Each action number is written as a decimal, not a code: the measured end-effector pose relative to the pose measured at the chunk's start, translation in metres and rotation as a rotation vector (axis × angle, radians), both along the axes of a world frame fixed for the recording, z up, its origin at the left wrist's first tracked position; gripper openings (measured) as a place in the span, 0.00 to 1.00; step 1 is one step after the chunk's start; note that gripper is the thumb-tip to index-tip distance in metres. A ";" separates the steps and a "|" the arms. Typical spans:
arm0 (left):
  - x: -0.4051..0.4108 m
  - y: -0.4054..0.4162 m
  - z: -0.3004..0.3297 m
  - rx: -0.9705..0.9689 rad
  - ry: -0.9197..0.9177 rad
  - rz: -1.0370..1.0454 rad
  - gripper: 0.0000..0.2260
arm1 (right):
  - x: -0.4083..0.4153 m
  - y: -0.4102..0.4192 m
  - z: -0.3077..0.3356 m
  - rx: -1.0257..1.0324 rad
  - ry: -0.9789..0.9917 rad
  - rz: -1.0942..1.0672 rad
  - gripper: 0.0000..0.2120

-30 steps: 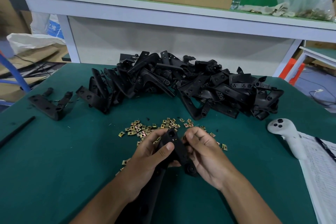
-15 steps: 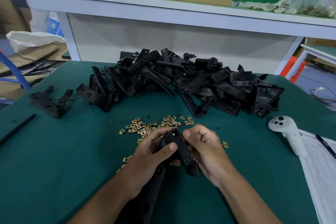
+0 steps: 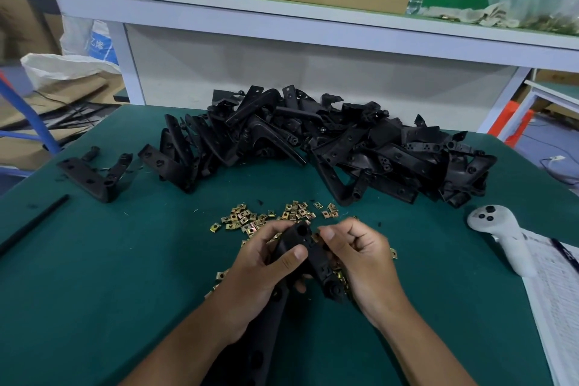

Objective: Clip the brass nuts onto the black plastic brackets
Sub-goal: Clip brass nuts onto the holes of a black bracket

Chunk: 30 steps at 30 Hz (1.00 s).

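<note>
— What are your hands holding?
— My left hand (image 3: 263,273) grips a black bracket (image 3: 308,255) above the desk (image 3: 109,276); its lower end runs out of view. My right hand (image 3: 360,257) is curled at its edge.
— Holding a brass nut?
— Can't tell; fingers hide it. Loose brass nuts (image 3: 269,216) lie just beyond.

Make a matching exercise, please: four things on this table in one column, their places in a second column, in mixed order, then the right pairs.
Things:
1. bracket pile
2. brass nuts
3. white controller
4. held bracket

Places:
a. right side of the table, beside the paper sheet
b. between both hands
c. far side of the table
d. scattered just beyond the hands

Pairs: 1-c, 2-d, 3-a, 4-b
</note>
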<state>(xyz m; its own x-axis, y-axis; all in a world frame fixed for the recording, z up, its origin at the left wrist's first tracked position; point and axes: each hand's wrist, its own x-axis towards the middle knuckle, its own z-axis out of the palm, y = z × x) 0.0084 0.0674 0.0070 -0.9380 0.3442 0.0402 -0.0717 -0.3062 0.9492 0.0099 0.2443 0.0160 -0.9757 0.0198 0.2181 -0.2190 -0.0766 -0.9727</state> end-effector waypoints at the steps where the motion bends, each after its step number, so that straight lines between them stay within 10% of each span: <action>1: 0.000 0.000 0.000 -0.003 0.000 0.002 0.17 | 0.000 0.000 0.000 -0.003 -0.007 -0.004 0.17; 30: 0.001 -0.001 0.002 -0.071 0.022 0.007 0.14 | 0.008 -0.006 0.008 0.029 -0.186 -0.038 0.14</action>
<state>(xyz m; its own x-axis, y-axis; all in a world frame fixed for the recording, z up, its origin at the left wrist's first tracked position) 0.0093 0.0659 0.0094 -0.9395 0.3405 0.0367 -0.0486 -0.2387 0.9699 0.0183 0.2384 0.0239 -0.9980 0.0535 0.0350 -0.0374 -0.0432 -0.9984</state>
